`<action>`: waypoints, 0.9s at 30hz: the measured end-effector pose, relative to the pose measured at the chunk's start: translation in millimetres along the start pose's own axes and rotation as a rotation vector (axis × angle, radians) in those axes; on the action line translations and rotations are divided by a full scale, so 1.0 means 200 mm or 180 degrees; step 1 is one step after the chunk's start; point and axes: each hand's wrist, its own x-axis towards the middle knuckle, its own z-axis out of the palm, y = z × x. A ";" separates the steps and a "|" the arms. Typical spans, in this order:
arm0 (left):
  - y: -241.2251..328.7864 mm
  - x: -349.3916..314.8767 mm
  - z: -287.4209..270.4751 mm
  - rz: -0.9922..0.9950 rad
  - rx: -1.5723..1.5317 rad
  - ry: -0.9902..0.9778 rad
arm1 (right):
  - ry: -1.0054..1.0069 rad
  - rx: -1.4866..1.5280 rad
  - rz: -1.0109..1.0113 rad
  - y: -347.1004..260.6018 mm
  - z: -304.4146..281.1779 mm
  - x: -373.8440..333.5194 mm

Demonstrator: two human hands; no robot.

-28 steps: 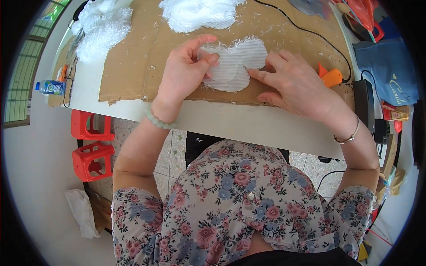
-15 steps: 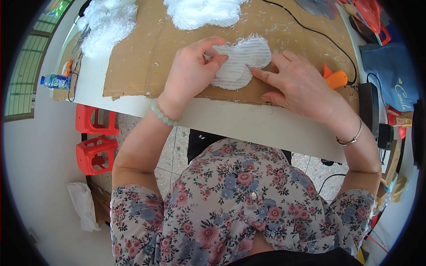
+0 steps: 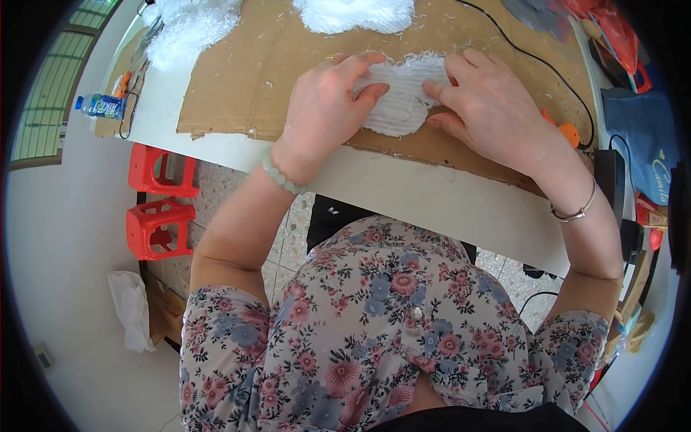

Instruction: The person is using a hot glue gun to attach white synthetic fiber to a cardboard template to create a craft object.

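Note:
A white ribbed cloth piece [image 3: 403,97] with rounded lobes and a frayed, fluffy upper edge lies on a brown cardboard sheet [image 3: 245,93]. The faint outline of a smaller rounded layer shows on it. My left hand [image 3: 331,104] rests over its left end, thumb and index finger apart, the other fingers partly hidden. At the right lobe, my right hand [image 3: 497,108] touches the cloth with its fingertips; its thumb is spread away over the cardboard. Both hands cover parts of the cloth's ends.
White fluffy material [image 3: 191,29] is heaped at the far left, and another white fluffy piece [image 3: 353,14] lies at the back. An orange tool [image 3: 568,134] sits beside my right wrist, near a black cord [image 3: 533,57]. A plastic bottle [image 3: 101,106] lies left; red stools [image 3: 160,229] stand below.
The view has shifted, so the table sits higher in it. My right hand has come onto the cloth's right lobe. The left thumb and index finger stay apart over the left end.

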 end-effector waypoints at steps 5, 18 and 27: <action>0.00 -0.02 -0.02 -0.0146 -0.0044 0.0133 | -0.0028 -0.0017 0.0020 0.00 0.00 0.01; -0.02 -0.05 -0.04 -0.0087 0.0447 0.0159 | -0.0093 -0.0062 -0.0089 0.01 -0.01 0.04; 0.10 -0.17 -0.05 0.1283 0.0549 -0.0332 | 0.0032 -0.0078 -0.0303 0.04 0.01 0.13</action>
